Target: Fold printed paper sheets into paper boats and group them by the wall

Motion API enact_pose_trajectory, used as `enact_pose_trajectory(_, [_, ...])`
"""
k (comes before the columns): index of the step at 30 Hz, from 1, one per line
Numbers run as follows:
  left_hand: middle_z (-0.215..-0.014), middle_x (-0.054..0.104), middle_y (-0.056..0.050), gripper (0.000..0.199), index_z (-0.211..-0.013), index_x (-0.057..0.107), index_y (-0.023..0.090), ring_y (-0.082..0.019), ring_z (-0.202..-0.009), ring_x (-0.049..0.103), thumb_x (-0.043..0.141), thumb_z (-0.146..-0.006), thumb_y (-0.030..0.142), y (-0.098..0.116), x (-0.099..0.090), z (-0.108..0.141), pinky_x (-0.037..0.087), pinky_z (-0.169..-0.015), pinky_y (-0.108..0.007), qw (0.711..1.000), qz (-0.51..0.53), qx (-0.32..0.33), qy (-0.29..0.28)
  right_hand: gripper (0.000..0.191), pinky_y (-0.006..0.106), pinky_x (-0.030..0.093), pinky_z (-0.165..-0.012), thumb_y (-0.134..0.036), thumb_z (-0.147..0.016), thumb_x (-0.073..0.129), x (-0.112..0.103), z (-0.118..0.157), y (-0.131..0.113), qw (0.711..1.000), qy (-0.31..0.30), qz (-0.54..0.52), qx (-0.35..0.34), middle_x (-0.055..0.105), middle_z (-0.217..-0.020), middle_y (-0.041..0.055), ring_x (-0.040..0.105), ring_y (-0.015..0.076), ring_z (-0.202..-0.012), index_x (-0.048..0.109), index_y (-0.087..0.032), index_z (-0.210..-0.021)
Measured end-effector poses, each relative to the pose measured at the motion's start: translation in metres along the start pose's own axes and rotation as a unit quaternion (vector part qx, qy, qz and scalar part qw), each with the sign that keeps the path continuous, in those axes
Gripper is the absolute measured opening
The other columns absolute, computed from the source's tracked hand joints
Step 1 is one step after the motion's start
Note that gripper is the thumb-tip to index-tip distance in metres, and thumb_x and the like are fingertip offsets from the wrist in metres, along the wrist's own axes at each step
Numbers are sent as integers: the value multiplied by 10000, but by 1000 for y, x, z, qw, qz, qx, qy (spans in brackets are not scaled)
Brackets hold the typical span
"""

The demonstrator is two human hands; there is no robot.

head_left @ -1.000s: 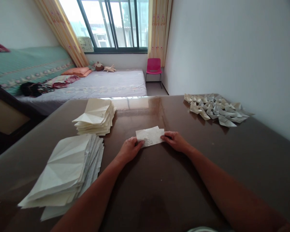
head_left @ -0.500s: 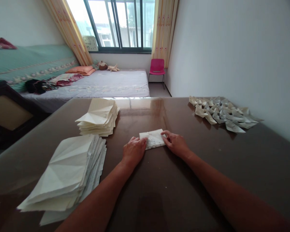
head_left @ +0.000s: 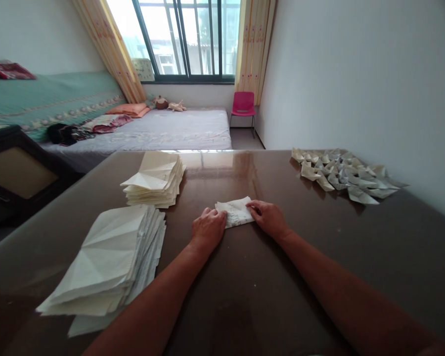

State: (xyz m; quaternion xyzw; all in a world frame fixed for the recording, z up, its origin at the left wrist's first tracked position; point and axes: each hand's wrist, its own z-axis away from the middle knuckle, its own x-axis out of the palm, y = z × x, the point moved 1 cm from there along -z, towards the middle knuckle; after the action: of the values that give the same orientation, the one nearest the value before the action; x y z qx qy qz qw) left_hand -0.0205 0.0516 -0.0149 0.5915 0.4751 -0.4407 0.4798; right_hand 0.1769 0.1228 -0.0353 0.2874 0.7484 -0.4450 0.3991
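A small folded sheet of paper lies on the glossy brown table, between my two hands. My left hand is closed on its left edge, fingertips pressed together on the paper. At the right edge, my right hand pinches the paper's upper right corner between thumb and fingers. The top layer looks slightly raised near that corner. Faint print or marks show on the lower part of the paper.
Two stacks of creased sheets stand on the left, a nearer one and a farther one. Several folded paper boats cluster at the back right. Beyond the table are a bed and a pink chair.
The paper's top layer has lifted a little by my right fingers. Both hands stay at the paper, and the whole view has shifted slightly.
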Motion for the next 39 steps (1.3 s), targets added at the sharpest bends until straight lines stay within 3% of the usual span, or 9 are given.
enact_pose_trajectory(10, [-937,662,-71,334,-1020,652,260,-238,-990,538,338,-959,353,4,-3,-2,437,-710,-287,1000,-21,4,-22,233,255,324,-576,-288,-834,494,-6,-5,-5,992,-42,115,-14,727,-906,-4,631,174,-732,652,-301,-1005])
enact_pose_trajectory(27, [-954,665,-37,327,-1043,646,292,-231,-1001,539,339,-956,364,0,0,-3,457,-716,-291,999,-28,16,-7,237,259,387,-651,-330,-860,480,-3,2,3,998,-20,60,-21,725,-967,-12,645,181,-804,656,-304,-1016])
enact_pose_trajectory(39, [-946,666,-48,338,-1061,649,294,-235,-982,540,338,-955,373,-1,3,-3,450,-710,-295,999,-25,26,10,251,254,365,-620,-335,-837,493,-4,-2,5,997,-30,71,-15,709,-807,1,622,175,-725,670,-296,-1010])
